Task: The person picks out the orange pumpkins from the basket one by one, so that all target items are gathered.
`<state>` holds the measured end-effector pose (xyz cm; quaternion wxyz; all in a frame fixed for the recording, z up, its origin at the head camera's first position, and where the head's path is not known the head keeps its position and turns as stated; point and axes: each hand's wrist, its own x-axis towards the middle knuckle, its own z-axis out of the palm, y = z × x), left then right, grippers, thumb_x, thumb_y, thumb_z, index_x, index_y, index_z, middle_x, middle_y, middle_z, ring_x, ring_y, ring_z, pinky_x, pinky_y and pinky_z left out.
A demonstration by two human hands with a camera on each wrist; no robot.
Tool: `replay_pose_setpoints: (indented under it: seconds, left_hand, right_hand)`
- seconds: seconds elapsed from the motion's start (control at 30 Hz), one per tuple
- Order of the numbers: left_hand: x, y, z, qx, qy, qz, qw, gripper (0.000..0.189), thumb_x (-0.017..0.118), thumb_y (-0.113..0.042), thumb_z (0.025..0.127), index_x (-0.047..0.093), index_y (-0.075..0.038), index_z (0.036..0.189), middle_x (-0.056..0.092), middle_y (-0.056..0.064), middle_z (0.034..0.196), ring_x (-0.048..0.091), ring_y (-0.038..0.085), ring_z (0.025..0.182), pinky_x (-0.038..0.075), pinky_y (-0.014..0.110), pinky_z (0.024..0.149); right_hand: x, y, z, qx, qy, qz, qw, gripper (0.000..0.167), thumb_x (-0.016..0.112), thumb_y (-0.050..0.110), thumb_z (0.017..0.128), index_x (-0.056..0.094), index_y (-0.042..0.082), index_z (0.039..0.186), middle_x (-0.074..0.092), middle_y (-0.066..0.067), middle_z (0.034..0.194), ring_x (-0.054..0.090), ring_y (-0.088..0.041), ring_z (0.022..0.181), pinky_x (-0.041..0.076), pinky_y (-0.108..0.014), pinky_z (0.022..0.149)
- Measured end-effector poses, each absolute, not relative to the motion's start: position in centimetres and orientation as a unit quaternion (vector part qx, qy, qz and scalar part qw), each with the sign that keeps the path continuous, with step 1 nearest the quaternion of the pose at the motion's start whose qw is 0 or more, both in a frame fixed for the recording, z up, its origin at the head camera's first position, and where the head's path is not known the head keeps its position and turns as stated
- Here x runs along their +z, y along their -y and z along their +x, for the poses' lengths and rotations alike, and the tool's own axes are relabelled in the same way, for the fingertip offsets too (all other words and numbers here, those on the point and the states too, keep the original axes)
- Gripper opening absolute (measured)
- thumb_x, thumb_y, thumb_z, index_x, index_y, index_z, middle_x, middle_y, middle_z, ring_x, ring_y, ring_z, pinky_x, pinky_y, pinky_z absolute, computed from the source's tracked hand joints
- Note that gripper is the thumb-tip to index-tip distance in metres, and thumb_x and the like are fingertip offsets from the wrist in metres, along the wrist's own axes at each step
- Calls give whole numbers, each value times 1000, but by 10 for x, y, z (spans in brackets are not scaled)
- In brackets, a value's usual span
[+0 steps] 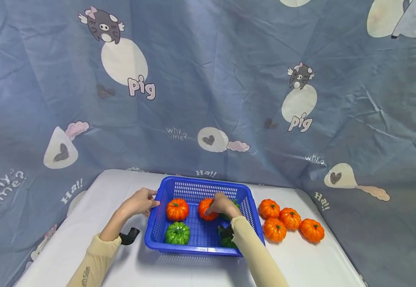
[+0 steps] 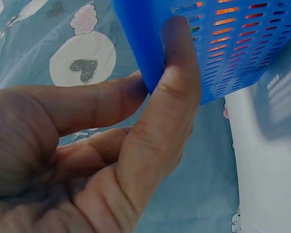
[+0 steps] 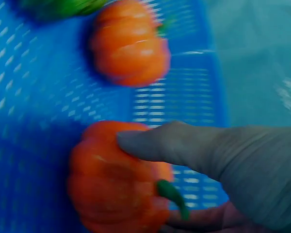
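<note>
A blue plastic basket [image 1: 208, 250] with slotted walls stands on the white table. My left hand [image 1: 141, 203] pinches its left rim; in the left wrist view the thumb is at the rim and a finger [image 2: 177, 63] lies along the outer wall. Inside the basket my right hand [image 1: 224, 205] grips an orange toy pumpkin [image 3: 116, 179], thumb over its side, green stem showing. Another orange pumpkin [image 1: 177, 209] sits at the basket's left, with a green pumpkin [image 1: 177, 233] in front of it. More green ones at the right are partly hidden by my right hand and wrist.
Several orange pumpkins [image 1: 274, 230] lie grouped on the white table [image 1: 122, 267] just right of the basket. Behind the table hangs a blue cloth [image 1: 208, 99] printed with pigs. A black wrist mount [image 1: 130, 236] sits by my left wrist.
</note>
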<state>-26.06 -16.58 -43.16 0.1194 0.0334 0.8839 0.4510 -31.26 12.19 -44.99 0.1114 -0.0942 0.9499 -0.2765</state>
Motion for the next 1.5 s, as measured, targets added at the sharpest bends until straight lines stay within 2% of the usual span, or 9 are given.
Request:
replay_pose_setpoints:
  seconds: [0.13,0.27,0.5,0.6,0.7,0.8,1.0,1.2,1.5]
  left_hand:
    - [-430,166,-261,448,-886,39,110,50,58,-5,94,42,16,137,62,15,86,65,16,67,60,34,59]
    - [-431,165,-261,448,-886,41,110,49,58,-4,94,43,16,136,62,14,84,64,15,66,59,33,58]
    - [-431,167,-260,443,-889,40,106,50,58,-6,94,42,16,136,61,15,84,64,15,66,59,33,58]
    - [-431,168,-260,440,-891,41,105,50,59,-6,94,42,17,136,61,14,84,64,15,65,59,33,58]
    - [-432,168,-261,440,-891,39,104,50,59,-5,94,42,17,136,61,14,83,63,15,64,59,32,57]
    - [-433,168,-261,445,-889,36,106,50,59,-5,94,42,16,136,61,14,84,63,15,64,59,32,57]
    - [-432,167,-261,446,-888,34,105,50,59,-6,94,43,15,136,60,14,84,63,15,65,59,33,58]
    - [-432,165,-260,446,-887,34,112,51,59,-6,94,42,15,137,60,14,85,64,16,67,60,33,59]
    - [-433,167,-261,446,-888,34,110,51,59,-6,94,42,15,137,61,14,86,63,15,66,59,33,59]
  right_hand:
    - [-452,-112,-315,-242,-960,-101,95,33,86,13,61,58,3,76,49,-4,79,47,-17,68,47,-29,64]
    - [-454,-110,-315,-231,-964,-90,101,37,87,15,61,59,3,81,53,-5,79,50,-19,70,49,-32,67]
    - [-450,-117,-310,-256,-954,-111,111,34,86,19,62,59,6,80,54,-2,74,50,-17,65,45,-28,59]
    - [-445,-119,-307,-279,-947,-113,110,40,85,21,64,62,3,91,59,-4,83,54,-18,71,49,-30,65]
    - [-439,-123,-301,-313,-937,-111,112,58,85,22,67,60,-2,113,62,-9,98,58,-21,84,53,-35,77]
    - [-430,-131,-292,-349,-924,-117,106,69,84,20,68,55,-6,125,63,-13,106,59,-23,89,54,-38,82]
    - [-411,-154,-268,-394,-910,-117,58,70,80,18,68,54,-7,128,62,-17,110,60,-24,90,55,-38,80]
    - [-401,-174,-238,-368,-925,-95,10,72,81,23,67,54,-3,129,58,-17,118,59,-25,96,54,-40,84]
    - [-390,-191,-223,-348,-935,-75,-7,72,82,28,69,54,3,131,55,-16,123,58,-25,98,55,-38,81]
